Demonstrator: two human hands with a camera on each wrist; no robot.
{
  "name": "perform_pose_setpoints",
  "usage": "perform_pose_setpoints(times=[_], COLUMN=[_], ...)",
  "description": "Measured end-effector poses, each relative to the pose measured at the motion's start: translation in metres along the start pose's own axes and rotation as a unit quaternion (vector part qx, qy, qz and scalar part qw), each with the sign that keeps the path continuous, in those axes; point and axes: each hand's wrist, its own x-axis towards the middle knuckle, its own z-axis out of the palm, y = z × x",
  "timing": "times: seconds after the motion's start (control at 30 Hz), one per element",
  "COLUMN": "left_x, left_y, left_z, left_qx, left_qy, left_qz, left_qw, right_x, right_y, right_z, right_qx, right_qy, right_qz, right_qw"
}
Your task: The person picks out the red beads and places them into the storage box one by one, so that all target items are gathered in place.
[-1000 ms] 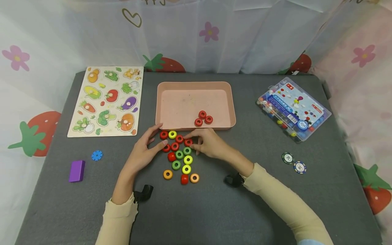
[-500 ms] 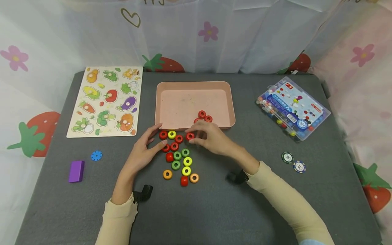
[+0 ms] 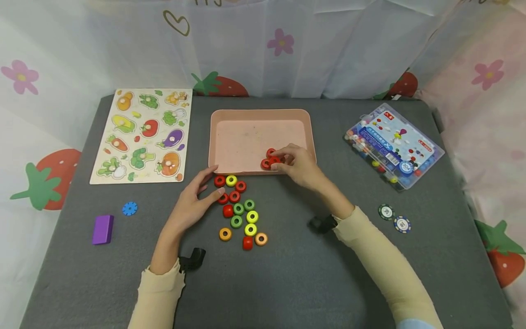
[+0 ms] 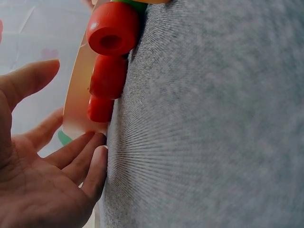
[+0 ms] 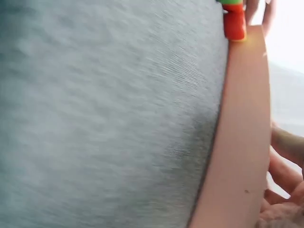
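Observation:
My right hand (image 3: 302, 168) is over the front right part of the pink tray (image 3: 234, 137), pinching a red ring-shaped bead (image 3: 274, 160) between fingertips and thumb. Beside it in the tray lie other red beads (image 3: 265, 164), partly covered by the fingers. My left hand (image 3: 190, 208) rests with relaxed, spread fingers at the tray's front left corner, its thumb close to the red beads on the table. In the left wrist view, fingertips of the left hand (image 4: 61, 166) touch the tray's corner. The tray wall hides the right fingertips in the right wrist view.
Red, yellow (image 3: 252, 216), green (image 3: 236, 221) and orange (image 3: 225, 234) beads lie in front of the tray. A vegetable puzzle board (image 3: 144, 137) stands left, a clear bead case (image 3: 394, 146) right. Poker chips (image 3: 402, 224), a blue disc (image 3: 129, 208) and a purple block (image 3: 103, 230) lie around.
My right hand has picked a red bead from the group in front of the tray and carried it up and right over the tray. The left hand has stayed put.

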Motion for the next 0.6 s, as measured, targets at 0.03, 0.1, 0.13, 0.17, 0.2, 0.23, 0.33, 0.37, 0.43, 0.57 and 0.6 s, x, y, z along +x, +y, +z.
perform_pose_setpoints(times=[0.03,0.1,0.13,0.17,0.2,0.23,0.33,0.37,0.43,0.57,0.6], left_x=[0.0,0.0,0.0,0.0,0.0,0.0,0.0,0.0,0.0,0.0,0.0], left_y=[0.0,0.0,0.0,0.0,0.0,0.0,-0.001,-0.001,-0.001,0.0,0.0], left_z=[0.0,0.0,0.0,0.0,0.0,0.0,0.0,0.0,0.0,0.0,0.0], left_qx=[0.0,0.0,0.001,0.001,0.002,0.002,0.003,0.002,0.0,-0.002,-0.003], left_qy=[0.0,0.001,0.001,0.001,0.0,0.001,0.001,0.002,0.002,0.001,0.001], left_qz=[0.001,0.001,0.001,0.0,0.0,0.0,-0.001,-0.001,-0.001,-0.001,-0.001], left_qw=[1.0,1.0,1.0,1.0,1.0,1.0,1.0,1.0,1.0,1.0,1.0], right_x=[0.001,0.003,0.004,0.005,0.006,0.006,0.009,0.011,0.013,0.019,0.02], right_y=[0.0,-0.001,-0.001,-0.001,-0.002,-0.002,-0.002,-0.002,-0.002,0.0,0.0], right_z=[-0.001,-0.002,-0.002,-0.002,-0.002,-0.002,-0.002,-0.002,-0.002,-0.002,-0.001], right_qx=[-0.004,-0.007,-0.009,-0.009,-0.008,-0.008,-0.003,-0.002,-0.006,-0.018,-0.021], right_qy=[-0.005,-0.011,-0.012,-0.01,-0.007,-0.004,0.007,0.011,0.019,0.033,0.035], right_qz=[0.006,0.015,0.02,0.027,0.033,0.04,0.059,0.065,0.072,0.067,0.063], right_qw=[1.0,1.0,1.0,1.0,0.999,0.999,0.998,0.998,0.997,0.997,0.997])
